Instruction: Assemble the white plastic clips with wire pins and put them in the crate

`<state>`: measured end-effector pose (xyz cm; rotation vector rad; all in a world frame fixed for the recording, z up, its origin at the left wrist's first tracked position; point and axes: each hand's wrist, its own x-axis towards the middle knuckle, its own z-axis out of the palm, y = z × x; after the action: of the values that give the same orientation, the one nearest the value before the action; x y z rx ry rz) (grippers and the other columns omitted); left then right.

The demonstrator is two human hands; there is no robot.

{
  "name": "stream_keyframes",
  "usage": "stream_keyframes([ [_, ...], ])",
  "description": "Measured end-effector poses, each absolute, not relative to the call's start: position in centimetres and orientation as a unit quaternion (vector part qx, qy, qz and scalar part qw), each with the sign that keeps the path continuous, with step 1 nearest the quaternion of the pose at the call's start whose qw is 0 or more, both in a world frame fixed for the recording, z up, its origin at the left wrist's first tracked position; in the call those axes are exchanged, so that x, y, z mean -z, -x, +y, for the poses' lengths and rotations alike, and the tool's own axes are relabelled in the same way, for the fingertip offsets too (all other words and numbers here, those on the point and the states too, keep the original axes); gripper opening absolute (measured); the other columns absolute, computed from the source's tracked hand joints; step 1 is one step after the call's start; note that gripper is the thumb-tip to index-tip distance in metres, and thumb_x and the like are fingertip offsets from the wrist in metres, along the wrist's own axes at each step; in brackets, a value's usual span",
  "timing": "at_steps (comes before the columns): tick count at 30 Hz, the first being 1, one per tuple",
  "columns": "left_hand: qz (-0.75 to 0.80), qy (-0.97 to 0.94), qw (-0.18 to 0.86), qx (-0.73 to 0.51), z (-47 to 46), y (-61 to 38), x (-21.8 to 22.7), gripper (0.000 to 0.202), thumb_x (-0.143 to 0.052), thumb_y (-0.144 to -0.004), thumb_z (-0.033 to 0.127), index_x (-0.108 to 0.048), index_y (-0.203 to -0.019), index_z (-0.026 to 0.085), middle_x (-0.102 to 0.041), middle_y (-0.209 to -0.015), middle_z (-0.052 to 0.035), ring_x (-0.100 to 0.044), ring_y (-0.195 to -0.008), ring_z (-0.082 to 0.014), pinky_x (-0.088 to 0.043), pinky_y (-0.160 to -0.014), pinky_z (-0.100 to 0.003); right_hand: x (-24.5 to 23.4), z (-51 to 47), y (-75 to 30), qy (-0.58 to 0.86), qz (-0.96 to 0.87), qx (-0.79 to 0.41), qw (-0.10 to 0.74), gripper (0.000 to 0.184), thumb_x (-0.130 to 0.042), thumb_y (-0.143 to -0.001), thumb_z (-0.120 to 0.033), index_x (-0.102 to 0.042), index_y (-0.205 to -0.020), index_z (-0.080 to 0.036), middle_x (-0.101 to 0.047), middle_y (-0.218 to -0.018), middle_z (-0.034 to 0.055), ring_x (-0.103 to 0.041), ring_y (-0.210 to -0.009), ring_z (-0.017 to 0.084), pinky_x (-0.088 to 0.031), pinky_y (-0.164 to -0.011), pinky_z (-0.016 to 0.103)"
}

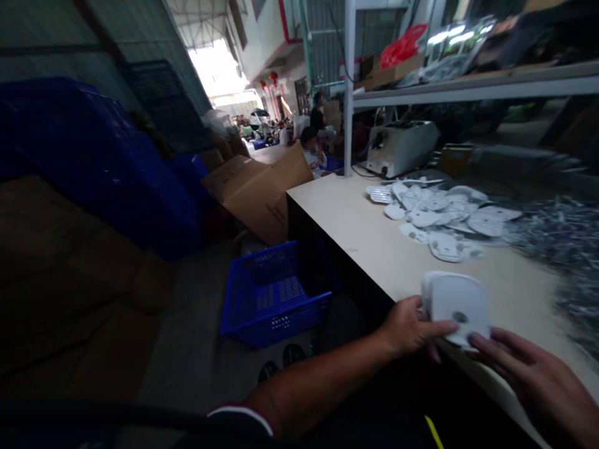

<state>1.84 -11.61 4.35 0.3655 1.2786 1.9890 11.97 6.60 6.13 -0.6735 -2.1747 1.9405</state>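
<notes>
Fingers (442,328) of left hand (408,327) and right hand (528,368) pinching white plates (461,296), table edge (342,242) near, bare tabletop (377,252) leftward.

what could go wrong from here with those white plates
The held plates might slip from the left hand and drop, being near the table's edge. The loose pile could slide if knocked. Metal bits lie right beside that pile, so the two might get mixed.
</notes>
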Motion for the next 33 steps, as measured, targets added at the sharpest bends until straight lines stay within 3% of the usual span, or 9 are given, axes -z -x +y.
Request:
stream_keyframes([
  [2, 0.509, -0.124, 0.364, -0.77, -12.9, -2.2, -4.4, 0.086, -0.095, -0.058, 0.059, -0.062, -0.121, 0.011, -0.073, -0.092, -0.0069, -0.063, -0.045, -0.0132, -0.05, -0.037, -0.023, -6.7, 5.7, -11.2, 0.202, -0.699, -0.686, 0.0, 0.064, -0.093, -0.062, -0.063, -0.082, -0.106, -0.018, -0.078, -0.106, 0.015, -0.075, -0.098, 0.035, -0.065, -0.087, 0.041],
  [4, 0.52, -0.106, 0.364, -0.765, -14.5, -2.4, -4.2, 0.084, -0.089, -0.069, 0.061, -0.059, -0.129, 0.01, -0.076, -0.093, -0.01, -0.062, -0.041, -0.0134, -0.048, -0.035, -0.022, -7.2, 5.3, -10.3, 0.178, -0.704, -0.686, -0.035, 0.074, -0.09, -0.064, -0.066, -0.079, -0.115, -0.014, -0.078, -0.101, 0.0141, -0.075, -0.092, 0.031, -0.064, -0.082, 0.038],
  [8, 0.504, 0.031, 0.344, -0.792, -18.8, -1.4, -3.4, 0.067, -0.054, -0.099, 0.061, -0.06, -0.132, 0.003, -0.079, -0.095, -0.022, -0.063, -0.045, -0.013, -0.049, -0.04, -0.02, -6.4, 7.6, -9.5, 0.199, -0.719, -0.666, 0.003, 0.079, -0.086, -0.067, -0.073, -0.077, -0.118, -0.014, -0.077, -0.103, 0.0142, -0.072, -0.086, 0.026, -0.062, -0.071, 0.033],
  [11, 0.491, 0.168, 0.26, -0.814, -22.6, 1.3, -3.0, 0.057, -0.044, -0.107, 0.05, -0.052, -0.145, 0.008, -0.079, -0.097, -0.0207, -0.067, -0.05, -0.0145, -0.053, -0.044, -0.021, -4.1, 10.7, -9.9, 0.238, -0.698, -0.675, 0.041, 0.076, -0.084, -0.068, -0.077, -0.078, -0.109, -0.014, -0.076, -0.104, 0.0162, -0.071, -0.082, 0.024, -0.061, -0.071, 0.033],
  [15, 0.445, 0.238, 0.143, -0.851, -27.2, 7.3, -1.5, 0.051, -0.042, -0.107, 0.038, -0.048, -0.147, 0.006, -0.078, -0.095, -0.0188, -0.075, -0.066, -0.02, -0.06, -0.054, -0.024, -0.9, 13.0, -10.8, 0.251, -0.702, -0.66, 0.096, 0.071, -0.077, -0.075, -0.079, -0.077, -0.1, -0.012, -0.076, -0.091, 0.0141, -0.066, -0.071, 0.021, -0.056, -0.067, 0.033],
  [19, 0.416, 0.279, 0.027, -0.865, -30.0, 13.0, 0.6, 0.053, -0.042, -0.104, 0.035, -0.039, -0.151, 0.01, -0.076, -0.101, -0.0169, -0.078, -0.082, -0.0257, -0.065, -0.069, -0.034, 0.2, 12.3, -11.3, 0.243, -0.719, -0.632, 0.154, 0.062, -0.072, -0.084, -0.072, -0.077, -0.104, -0.013, -0.074, -0.087, 0.0111, -0.065, -0.072, 0.022, -0.053, -0.069, 0.034],
  [24, 0.491, 0.239, 0.034, -0.837, -29.0, 15.1, 1.2, 0.041, -0.051, -0.098, 0.032, -0.05, -0.136, 0.016, -0.076, -0.101, -0.0143, -0.078, -0.09, -0.0248, -0.063, -0.082, -0.036, -0.1, 11.0, -11.4, 0.267, -0.738, -0.595, 0.176, 0.059, -0.071, -0.084, -0.067, -0.078, -0.11, -0.015, -0.076, -0.097, 0.0116, -0.069, -0.085, 0.027, -0.055, -0.072, 0.036],
  [28, 0.616, 0.136, -0.006, -0.776, -24.5, 14.3, -0.5, 0.041, -0.065, -0.087, 0.028, -0.062, -0.126, 0.017, -0.078, -0.096, -0.0104, -0.078, -0.085, -0.025, -0.062, -0.078, -0.035, 0.0, 10.8, -11.2, 0.272, -0.736, -0.592, 0.185, 0.058, -0.071, -0.084, -0.067, -0.08, -0.107, -0.015, -0.077, -0.095, 0.011, -0.07, -0.084, 0.027, -0.057, -0.071, 0.035],
  [33, 0.723, -0.041, 0.078, -0.685, -16.8, 14.0, -3.7, 0.062, -0.078, -0.079, 0.049, -0.066, -0.128, 0.013, -0.077, -0.104, -0.0117, -0.075, -0.075, -0.0217, -0.062, -0.068, -0.032, 0.0, 10.7, -11.0, 0.262, -0.759, -0.564, 0.193, 0.05, -0.069, -0.087, -0.064, -0.082, -0.102, -0.017, -0.077, -0.09, 0.0093, -0.071, -0.082, 0.026, -0.057, -0.074, 0.033],
])
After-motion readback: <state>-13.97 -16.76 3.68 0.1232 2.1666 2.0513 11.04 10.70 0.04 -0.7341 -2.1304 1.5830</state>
